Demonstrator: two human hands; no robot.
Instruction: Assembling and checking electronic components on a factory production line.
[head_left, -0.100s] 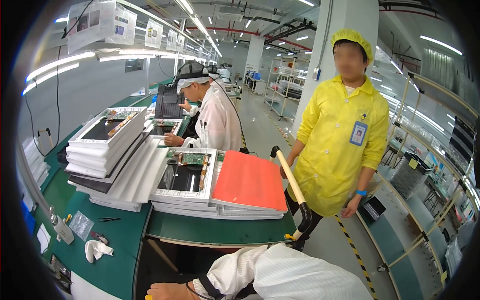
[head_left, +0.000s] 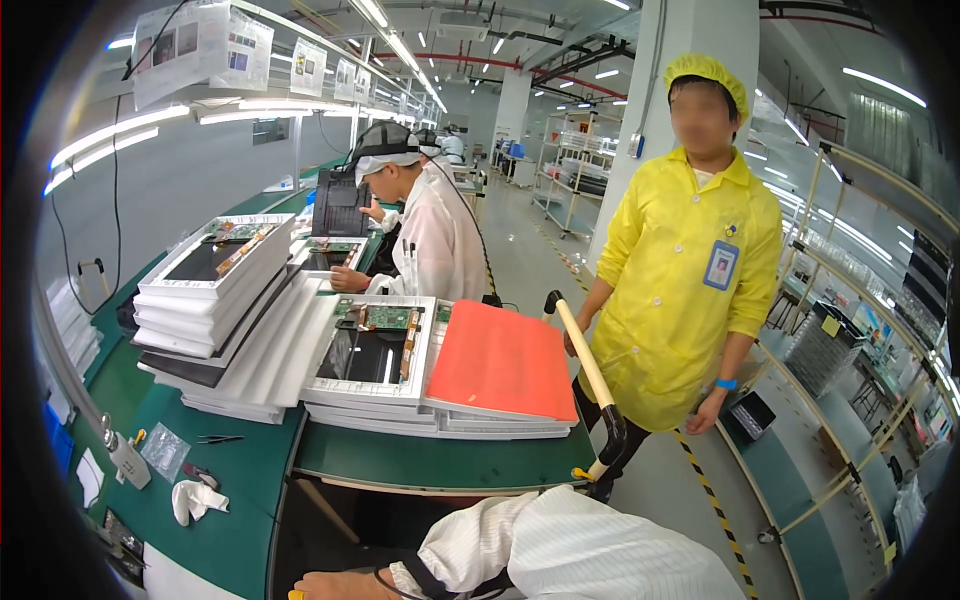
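My right hand point(head_left: 338, 586) is at the lower edge, its forearm in a white striped sleeve point(head_left: 600, 545) crossing from the right. One fingertip wears a yellow cover. The rest of the fingers are cut off, so what they touch is hidden. A dark band and a black cord circle the wrist. My left hand is out of view. Beyond the arm, a green bench point(head_left: 430, 466) carries stacked white trays point(head_left: 365, 412). The top tray holds a black panel point(head_left: 375, 355) with a green circuit board point(head_left: 390, 317). A red sheet point(head_left: 500, 362) covers the stack's right part.
At left stand a taller tray stack point(head_left: 180, 318), tweezers point(head_left: 220, 438), a white cloth point(head_left: 197, 502), a clear bag point(head_left: 165, 450) and a dispenser bottle point(head_left: 125, 462). A co-worker in white point(head_left: 440, 230) handles a dark panel. A person in yellow point(head_left: 690, 270) stands beside a cream rail point(head_left: 583, 350).
The view has shifted very slightly, and my right hand sits a little lower in it. Nothing on the bench has moved.
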